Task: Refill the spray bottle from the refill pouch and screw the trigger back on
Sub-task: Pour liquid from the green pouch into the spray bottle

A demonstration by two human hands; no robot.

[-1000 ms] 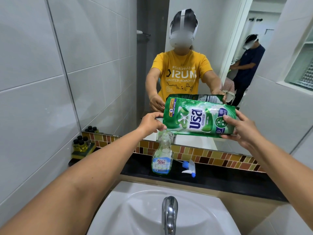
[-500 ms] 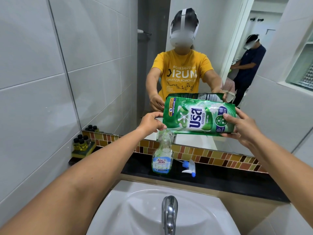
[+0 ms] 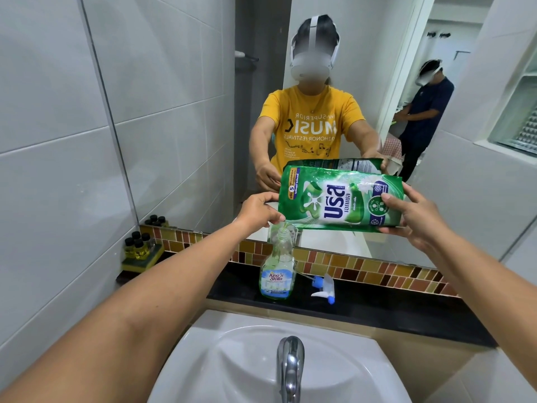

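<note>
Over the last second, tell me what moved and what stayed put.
Almost nothing moved. The refill pouch stays tipped over the spray bottle, gripped by the left hand at its pouring corner and the right hand at its far end. The trigger still lies beside the bottle.

Person, as reflected in the mirror: yellow short-sleeved T-shirt (image 3: pixel 312 123) printed with white lettering and small dark music notes; white head-mounted camera rig (image 3: pixel 313 50) with a strap over dark hair. Both forearms bare; left hand (image 3: pixel 257 209) and right hand (image 3: pixel 412 212) ungloved, without rings.
</note>
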